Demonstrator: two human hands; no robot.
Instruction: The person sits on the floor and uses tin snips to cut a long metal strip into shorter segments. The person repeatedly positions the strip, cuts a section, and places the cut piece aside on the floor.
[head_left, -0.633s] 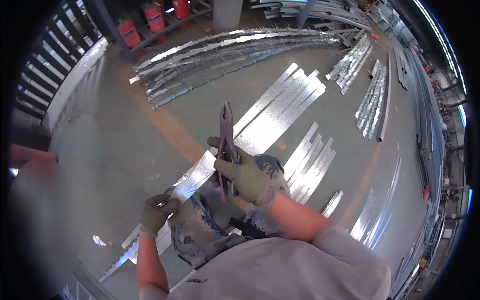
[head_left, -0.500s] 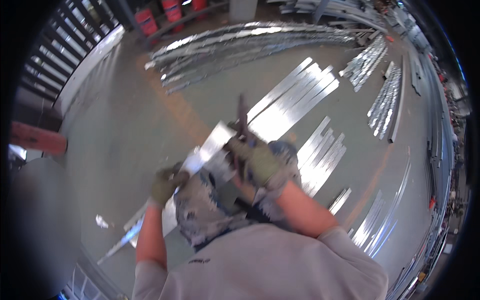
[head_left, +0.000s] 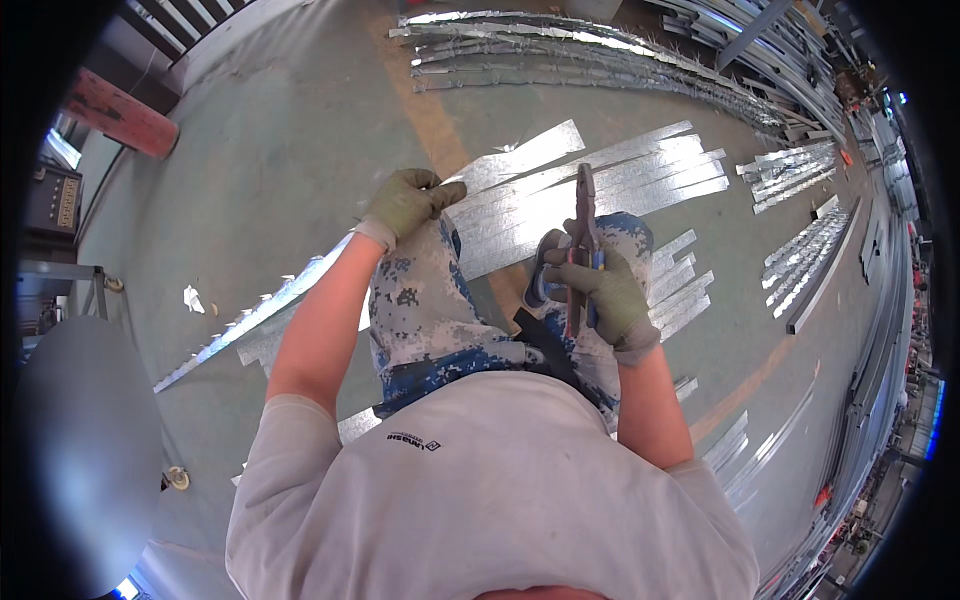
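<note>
My left hand (head_left: 405, 208), in a green work glove, pinches the edge of a long shiny sheet-metal strip (head_left: 272, 305). This strip slants from the lower left up past my left knee, and small tabs stand along its edge at the lower-left part. My gloved right hand (head_left: 618, 305) is wrapped round the handles of metal snips (head_left: 585, 205), whose jaws point away from me. The snips are held above the floor between my knees, apart from the strip. Beyond my knees, several flat metal strips (head_left: 640, 170) lie side by side; part of them is hidden by my leg.
Bundles of notched strips (head_left: 560, 60) lie across the far floor, with more strips (head_left: 800, 170) at the right. Shorter flat pieces (head_left: 680, 285) are beside my right knee. A red post (head_left: 125, 112) stands at the far left, near a wheeled frame (head_left: 90, 272).
My right hand has moved right with the snips, away from the strip. My left hand has gone up and forward along it. The whole view has shifted as well.
</note>
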